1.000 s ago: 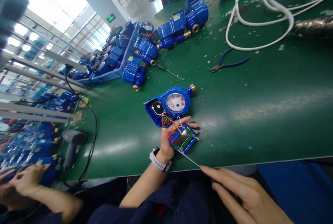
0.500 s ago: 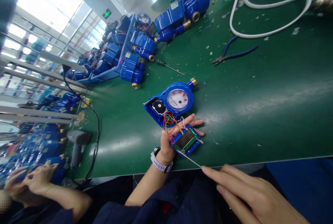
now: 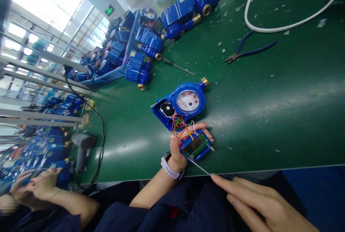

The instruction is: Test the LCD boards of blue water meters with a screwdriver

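Observation:
In the head view my left hand [image 3: 176, 151] supports a green circuit board [image 3: 198, 147] with a dark display, set in a blue cover. The thumb is at its left edge and the fingers lie beneath it. Coloured wires [image 3: 180, 126] run from the board into the open side box of a blue water meter [image 3: 189, 101], which rests on the bench with its dial up. My right hand [image 3: 250, 198] is closed on a screwdriver [image 3: 201, 168]; its handle is hidden in the hand. The thin shaft's tip is at the board's lower left corner.
Blue meters [image 3: 134, 67] and a filled blue crate [image 3: 128, 45] stand at the back left. A second screwdriver [image 3: 179, 67], cutting pliers [image 3: 249, 50] and a white cable [image 3: 249, 12] lie beyond. Left are a grey scanner [image 3: 82, 149] and a co-worker's hands [image 3: 40, 185].
The whole view has shifted slightly, so the meter and board appear a little further right. The screwdriver tip remains at the board's lower left corner, and both hands keep their hold.

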`<state>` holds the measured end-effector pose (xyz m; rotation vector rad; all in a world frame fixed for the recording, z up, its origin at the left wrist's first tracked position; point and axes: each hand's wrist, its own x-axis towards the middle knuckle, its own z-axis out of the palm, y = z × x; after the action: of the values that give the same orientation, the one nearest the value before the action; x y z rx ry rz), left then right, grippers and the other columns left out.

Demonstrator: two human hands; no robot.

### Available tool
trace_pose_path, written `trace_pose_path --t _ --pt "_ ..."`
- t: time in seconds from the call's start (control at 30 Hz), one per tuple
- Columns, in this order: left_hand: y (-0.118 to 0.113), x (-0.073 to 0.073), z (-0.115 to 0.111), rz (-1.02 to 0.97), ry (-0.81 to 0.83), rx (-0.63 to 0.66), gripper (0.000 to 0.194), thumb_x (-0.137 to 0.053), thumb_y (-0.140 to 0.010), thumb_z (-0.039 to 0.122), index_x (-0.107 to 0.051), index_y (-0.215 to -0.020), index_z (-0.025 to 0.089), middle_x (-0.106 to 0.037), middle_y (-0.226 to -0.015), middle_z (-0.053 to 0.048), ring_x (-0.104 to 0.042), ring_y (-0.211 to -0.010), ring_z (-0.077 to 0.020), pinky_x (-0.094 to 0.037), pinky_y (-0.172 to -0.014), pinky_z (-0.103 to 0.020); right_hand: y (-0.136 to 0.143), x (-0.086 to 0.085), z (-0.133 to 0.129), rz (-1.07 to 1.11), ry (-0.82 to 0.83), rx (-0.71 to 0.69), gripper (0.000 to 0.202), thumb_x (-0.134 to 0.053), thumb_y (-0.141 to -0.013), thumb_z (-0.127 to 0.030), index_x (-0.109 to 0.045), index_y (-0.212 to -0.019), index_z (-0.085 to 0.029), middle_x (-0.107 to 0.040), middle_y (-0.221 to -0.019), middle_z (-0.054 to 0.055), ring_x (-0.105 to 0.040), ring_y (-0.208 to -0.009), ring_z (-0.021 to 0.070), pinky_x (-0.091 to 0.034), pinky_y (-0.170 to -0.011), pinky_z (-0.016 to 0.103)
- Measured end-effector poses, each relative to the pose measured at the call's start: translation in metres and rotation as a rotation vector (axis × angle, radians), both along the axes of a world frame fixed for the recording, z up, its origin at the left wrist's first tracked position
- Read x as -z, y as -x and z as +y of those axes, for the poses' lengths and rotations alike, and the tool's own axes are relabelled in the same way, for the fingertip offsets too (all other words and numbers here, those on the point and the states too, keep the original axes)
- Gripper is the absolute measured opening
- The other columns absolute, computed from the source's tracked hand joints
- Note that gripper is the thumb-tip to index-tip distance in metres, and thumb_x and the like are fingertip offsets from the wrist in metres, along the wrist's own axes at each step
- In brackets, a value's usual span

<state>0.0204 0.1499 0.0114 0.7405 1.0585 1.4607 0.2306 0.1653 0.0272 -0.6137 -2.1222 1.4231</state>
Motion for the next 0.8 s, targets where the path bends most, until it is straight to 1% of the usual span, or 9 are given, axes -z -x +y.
trace_pose_path --t 0.13,0.27,0.37,0.43,0.5,0.6,0.67,0.8 --pt "-0.001 0.000 -0.001 0.008 0.013 -0.042 0.078 -0.042 -0.082 0.081 -0.070 -0.107 0.012 -0.069 -0.086 -0.012 -0.066 -0.079 -0.0273 -0.054 -0.073 -0.040 0.003 0.000 -0.004 -0.005 -0.004 0.001 0.041 -0.048 -0.095 -0.015 -0.067 -0.130 -0.026 -0.071 -0.111 0.001 -0.072 -0.096 0.0193 -0.062 -0.073 0.016" --pt "-0.002 -0.001 -0.002 -0.034 0.016 -0.056 0.074 -0.048 -0.081 0.079 -0.071 -0.104 0.013 -0.070 -0.086 -0.011 -0.067 -0.079 -0.0266 -0.055 -0.074 -0.039 0.007 0.001 -0.006 -0.012 -0.043 0.006 0.040 -0.047 -0.096 -0.014 -0.068 -0.128 -0.024 -0.072 -0.109 0.003 -0.072 -0.094 0.0185 -0.061 -0.073 0.015" --pt "-0.003 -0.002 -0.002 -0.048 0.017 -0.060 0.073 -0.048 -0.081 0.079 -0.071 -0.104 0.013 -0.070 -0.087 -0.011 -0.067 -0.079 -0.0263 -0.056 -0.073 -0.038 0.008 0.001 -0.008 -0.008 -0.109 0.023 0.043 -0.042 -0.096 -0.010 -0.067 -0.130 -0.018 -0.073 -0.107 0.007 -0.073 -0.089 0.0181 -0.061 -0.074 0.017" --pt "-0.003 -0.002 -0.001 -0.054 0.007 -0.055 0.072 -0.048 -0.082 0.077 -0.071 -0.104 0.013 -0.069 -0.087 -0.010 -0.067 -0.078 -0.0255 -0.056 -0.072 -0.037 0.008 0.000 -0.008 -0.002 -0.125 0.031 0.044 -0.040 -0.096 -0.008 -0.066 -0.131 -0.015 -0.073 -0.107 0.008 -0.073 -0.089 0.0182 -0.061 -0.076 0.018" --pt "-0.003 -0.003 -0.001 -0.067 -0.001 -0.050 0.070 -0.048 -0.083 0.076 -0.071 -0.104 0.013 -0.069 -0.088 -0.010 -0.067 -0.078 -0.0245 -0.056 -0.072 -0.036 0.009 -0.001 -0.009 -0.009 -0.076 0.029 0.041 -0.042 -0.097 -0.010 -0.067 -0.130 -0.016 -0.072 -0.110 0.008 -0.072 -0.094 0.0190 -0.060 -0.081 0.019" --pt "-0.004 -0.003 -0.001 -0.079 -0.008 -0.054 0.069 -0.048 -0.084 0.075 -0.071 -0.105 0.014 -0.069 -0.088 -0.010 -0.067 -0.078 -0.0238 -0.056 -0.072 -0.035 0.010 -0.002 -0.011 -0.066 0.080 0.025 0.034 -0.049 -0.099 -0.016 -0.070 -0.125 -0.019 -0.070 -0.115 0.006 -0.070 -0.103 0.0201 -0.057 -0.090 0.023" --pt "-0.005 -0.003 -0.001 -0.077 -0.016 -0.052 0.068 -0.047 -0.085 0.075 -0.071 -0.105 0.015 -0.069 -0.088 -0.009 -0.067 -0.078 -0.0237 -0.056 -0.072 -0.036 0.011 -0.002 -0.011 -0.085 0.151 0.028 0.032 -0.051 -0.099 -0.018 -0.071 -0.124 -0.020 -0.070 -0.116 0.005 -0.069 -0.104 0.0203 -0.056 -0.092 0.025" --pt "-0.005 -0.003 -0.001 -0.058 -0.024 -0.045 0.067 -0.048 -0.084 0.075 -0.070 -0.105 0.015 -0.069 -0.088 -0.009 -0.066 -0.078 -0.0235 -0.056 -0.071 -0.035 0.011 -0.004 -0.008 -0.023 0.153 0.013 0.035 -0.050 -0.097 -0.016 -0.070 -0.125 -0.021 -0.070 -0.114 0.005 -0.070 -0.103 0.0198 -0.058 -0.089 0.023"
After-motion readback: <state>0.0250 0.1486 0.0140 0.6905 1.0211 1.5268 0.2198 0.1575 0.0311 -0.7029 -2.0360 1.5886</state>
